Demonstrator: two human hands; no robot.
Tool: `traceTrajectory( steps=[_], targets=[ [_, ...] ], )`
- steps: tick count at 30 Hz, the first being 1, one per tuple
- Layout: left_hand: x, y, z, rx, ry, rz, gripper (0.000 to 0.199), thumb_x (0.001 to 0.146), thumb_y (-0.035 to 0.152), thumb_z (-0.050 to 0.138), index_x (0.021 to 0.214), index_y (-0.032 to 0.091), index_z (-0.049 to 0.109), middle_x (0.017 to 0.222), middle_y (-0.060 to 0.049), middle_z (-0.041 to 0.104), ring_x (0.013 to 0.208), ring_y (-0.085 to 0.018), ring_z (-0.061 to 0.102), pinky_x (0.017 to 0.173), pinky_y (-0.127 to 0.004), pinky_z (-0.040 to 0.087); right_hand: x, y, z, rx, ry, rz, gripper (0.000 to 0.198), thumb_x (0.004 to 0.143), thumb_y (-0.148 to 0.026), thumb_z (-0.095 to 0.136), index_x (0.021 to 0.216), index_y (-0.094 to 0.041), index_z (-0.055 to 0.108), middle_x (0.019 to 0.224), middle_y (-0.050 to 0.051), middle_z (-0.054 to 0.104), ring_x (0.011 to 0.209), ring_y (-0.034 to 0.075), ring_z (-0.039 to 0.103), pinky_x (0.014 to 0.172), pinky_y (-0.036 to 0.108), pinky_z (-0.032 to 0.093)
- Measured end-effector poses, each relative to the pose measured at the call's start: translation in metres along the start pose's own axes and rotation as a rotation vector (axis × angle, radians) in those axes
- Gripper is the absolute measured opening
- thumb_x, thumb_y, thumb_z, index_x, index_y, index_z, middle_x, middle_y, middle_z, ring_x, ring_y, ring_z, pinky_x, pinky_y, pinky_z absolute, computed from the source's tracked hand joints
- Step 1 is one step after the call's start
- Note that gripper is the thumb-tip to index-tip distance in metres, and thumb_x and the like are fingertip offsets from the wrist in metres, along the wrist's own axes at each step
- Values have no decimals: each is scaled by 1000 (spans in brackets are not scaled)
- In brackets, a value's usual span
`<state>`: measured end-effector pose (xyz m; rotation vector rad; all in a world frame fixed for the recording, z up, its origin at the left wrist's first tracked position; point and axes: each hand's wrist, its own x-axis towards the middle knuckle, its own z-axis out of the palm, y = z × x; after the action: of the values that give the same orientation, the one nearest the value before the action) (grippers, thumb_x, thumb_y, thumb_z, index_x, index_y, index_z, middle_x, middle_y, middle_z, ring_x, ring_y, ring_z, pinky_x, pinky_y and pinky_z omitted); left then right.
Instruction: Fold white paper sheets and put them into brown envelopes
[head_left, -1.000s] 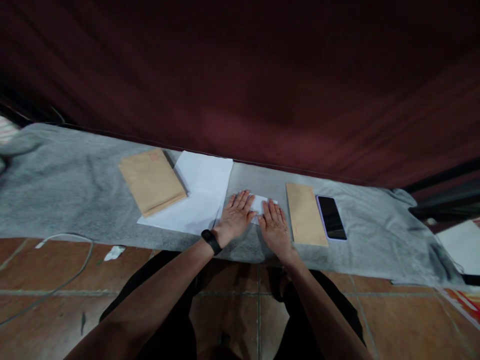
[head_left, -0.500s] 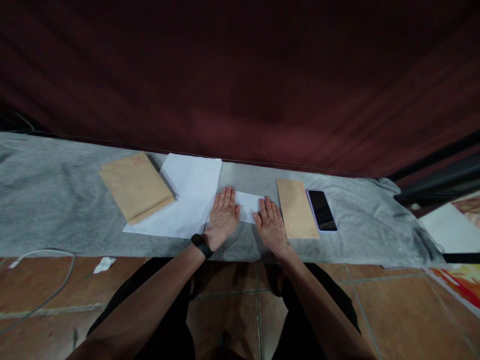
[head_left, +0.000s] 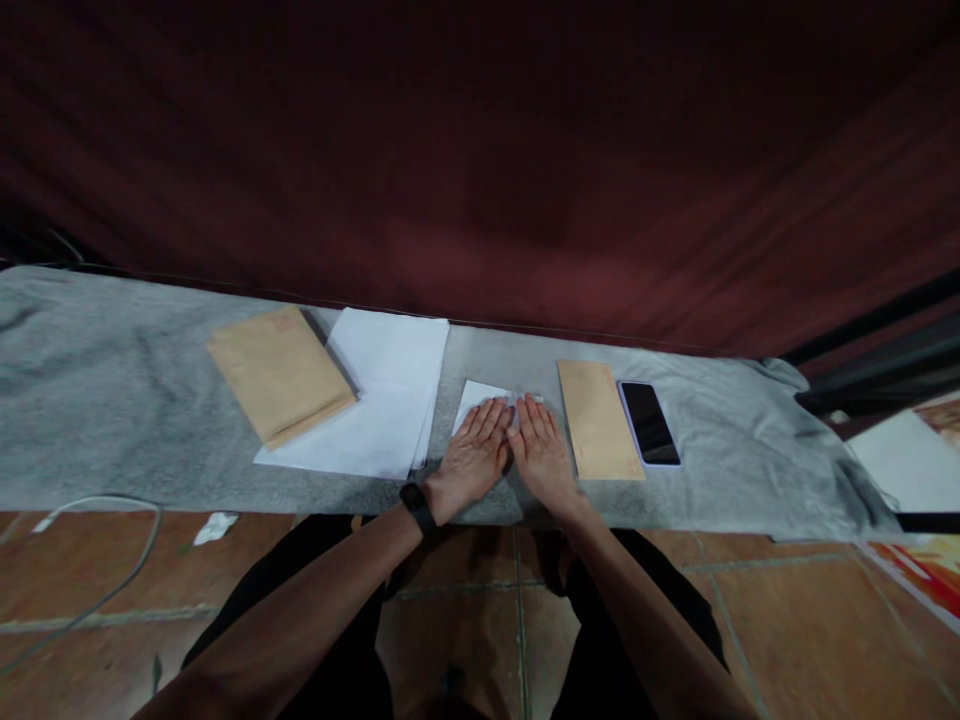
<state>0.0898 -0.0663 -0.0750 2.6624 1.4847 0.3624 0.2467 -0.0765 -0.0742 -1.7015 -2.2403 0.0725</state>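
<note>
A small folded piece of white paper [head_left: 472, 396] lies on the grey cloth, mostly covered by my hands. My left hand [head_left: 475, 446], with a black band on its wrist, rests flat on it with the fingers stretched out. Close beside it, my right hand [head_left: 541, 447] lies flat on the paper's right part, fingers extended, the two hands nearly touching. To the right of my right hand is a single brown envelope [head_left: 601, 420]. White paper sheets [head_left: 390, 390] lie left of my left hand, partly under a stack of brown envelopes [head_left: 281, 375].
A phone [head_left: 649, 424] in a purple case lies right of the single envelope. Grey cloth [head_left: 112, 390] covers the narrow surface, and a dark red curtain [head_left: 480, 180] hangs behind it. A white cable [head_left: 142, 545] and a paper scrap [head_left: 215, 527] are on the tiled floor.
My left hand has slid right across the folded paper towards my right hand, uncovering the paper's left end. My right hand has hardly moved. The whole view has shifted slightly.
</note>
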Motion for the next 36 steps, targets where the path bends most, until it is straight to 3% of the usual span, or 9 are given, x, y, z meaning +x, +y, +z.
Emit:
traceTrajectory(
  steps=[4,9,20,36],
  targets=[
    [0,2,1,27,-4,6,62,95,16,32,156,6,26,162,-17,30,153,-24,20,125,-46,21,-3,-7,-1,37,-61,-101,57,107,-36,24,158,-11,24,164,11,28,153,19,24,124,42,23],
    [-1,2,0,24,-4,1,63,94,17,32,155,6,26,162,-18,30,153,-24,21,125,-46,22,-9,-5,1,9,-55,-75,56,107,-36,26,159,-15,23,165,11,25,153,21,23,124,44,23],
    [-4,-3,-3,-18,37,-26,56,99,24,33,152,6,34,162,-16,33,153,-24,21,126,-44,20,-16,6,4,-50,13,-67,56,107,-36,31,157,-11,29,162,13,32,151,23,27,123,44,25],
    [-4,-20,-3,-14,111,-212,60,102,33,33,153,2,30,161,-20,30,153,-28,21,124,-46,25,-17,13,9,-44,79,14,64,105,-43,36,157,-7,28,160,19,35,148,29,33,119,47,32]
  ],
)
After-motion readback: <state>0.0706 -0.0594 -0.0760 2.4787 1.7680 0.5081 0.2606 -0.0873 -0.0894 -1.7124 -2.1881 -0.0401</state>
